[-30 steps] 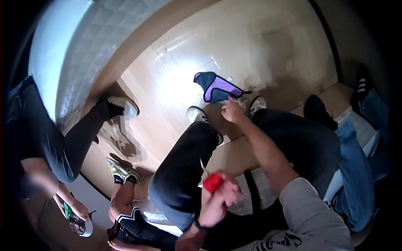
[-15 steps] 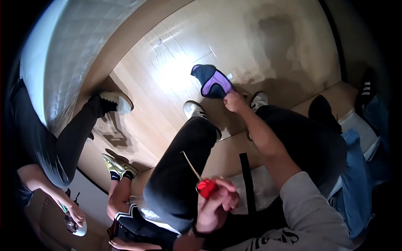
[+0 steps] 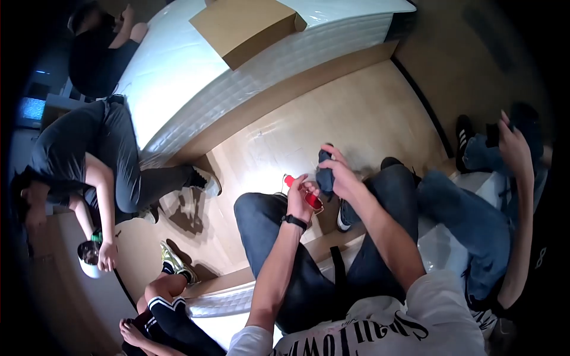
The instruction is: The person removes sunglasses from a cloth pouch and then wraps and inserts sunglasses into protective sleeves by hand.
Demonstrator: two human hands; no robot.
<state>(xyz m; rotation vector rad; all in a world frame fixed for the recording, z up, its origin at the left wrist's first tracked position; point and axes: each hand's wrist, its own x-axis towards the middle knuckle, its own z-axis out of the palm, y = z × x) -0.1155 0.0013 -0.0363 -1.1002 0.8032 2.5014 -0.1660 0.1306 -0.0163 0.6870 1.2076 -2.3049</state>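
Low over the floor between my knees, my left hand (image 3: 301, 199) is closed on a pair of red-lensed glasses (image 3: 314, 202) with a thin metal rim. One red part sticks out above the fingers, the other below. Just right of it, my right hand (image 3: 342, 175) grips a dark soft case (image 3: 324, 171) with the fingers over its top. No purple lining shows on the case from this angle. The two hands are close together but apart. A black watch (image 3: 293, 222) is on my left wrist.
A plastic-wrapped mattress (image 3: 184, 89) bears a cardboard box (image 3: 246, 26). At left, a bent-over person (image 3: 98, 160) holds a white-and-dark object (image 3: 90, 261). Another person in jeans (image 3: 469, 204) sits close on my right. Bare legs and yellowish shoes (image 3: 173, 261) are at lower left.
My view has lifted toward the mattress. My right hand has drawn the case in beside my left hand, and its purple lining is out of sight. The glasses have turned in my left hand.
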